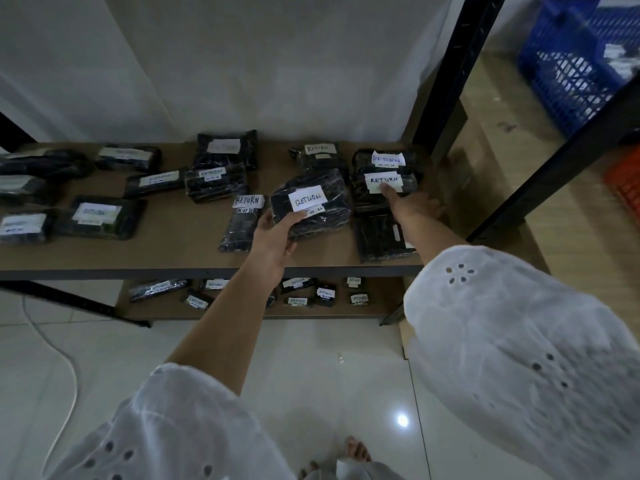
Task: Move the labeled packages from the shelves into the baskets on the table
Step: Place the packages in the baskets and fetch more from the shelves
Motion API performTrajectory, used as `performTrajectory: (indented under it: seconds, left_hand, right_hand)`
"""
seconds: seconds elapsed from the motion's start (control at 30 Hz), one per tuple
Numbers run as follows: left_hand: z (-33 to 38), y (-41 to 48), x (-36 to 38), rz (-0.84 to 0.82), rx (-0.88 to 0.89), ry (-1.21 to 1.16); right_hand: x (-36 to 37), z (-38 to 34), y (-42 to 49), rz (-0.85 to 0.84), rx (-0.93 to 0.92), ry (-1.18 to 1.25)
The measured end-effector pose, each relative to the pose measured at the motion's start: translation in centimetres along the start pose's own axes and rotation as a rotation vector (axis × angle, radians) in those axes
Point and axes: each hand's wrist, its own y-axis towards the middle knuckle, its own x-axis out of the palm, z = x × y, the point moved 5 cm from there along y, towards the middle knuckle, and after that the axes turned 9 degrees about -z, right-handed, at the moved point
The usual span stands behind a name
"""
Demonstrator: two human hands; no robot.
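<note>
I see black packages (128,220) in crinkled, glossy plastic film with matt white paper labels (388,159), on a brown, matt wood-fibre shelf board (173,251). At its right end, black metal uprights (450,81); below it, glossy white floor tiles (311,375); right of it, a blue lattice plastic basket (568,74).

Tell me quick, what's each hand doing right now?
Left hand: holds a RETURN package.
Right hand: thumb on another RETURN package; grip cannot be told.

Bare shelf (166,252) front; packages (97,218) behind; upright (460,64) rightward.
</note>
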Motion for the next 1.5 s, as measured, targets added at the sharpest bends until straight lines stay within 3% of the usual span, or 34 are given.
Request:
performTrajectory:
  seconds: [0.07,0.23,0.33,0.47,0.6,0.93,1.23,1.5]
  left_hand:
    - [0.0,-0.2,0.2,-0.012,0.002,0.003]
    - [0.0,-1.1,0.2,-0.034,0.016,0.032]
    - [0.1,-1.9,0.1,-0.025,0.016,0.038]
    - [0.7,-4.2,-0.3,-0.019,0.000,0.012]
    - [1.4,-8.8,-0.2,-0.021,0.011,-0.042]
    - [3.7,-25.5,2.7,-0.081,0.106,-0.079]
    - [1.7,-36.1,12.6,-0.151,0.218,-0.010]
    - [-3.2,-40.5,25.8,-0.182,0.253,-0.065]
  right_hand:
    - [0.1,0.0,0.3,-0.023,-0.011,0.015]
    - [0.2,0.1,0.1,-0.069,-0.026,0.309]
    - [-0.4,-1.1,-0.8,-0.025,-0.136,0.305]
    - [-0.8,-2.1,-3.9,0.011,-0.285,0.519]
    - [-2.6,-0.6,-8.8,0.060,-0.219,0.715]
    - [-10.5,5.7,-21.3,-0.118,-0.257,0.887]
    - [-22.7,13.5,-24.6,-0.202,-0.389,1.193]
    - [-35.6,22.1,-22.5,-0.209,-0.450,1.196]
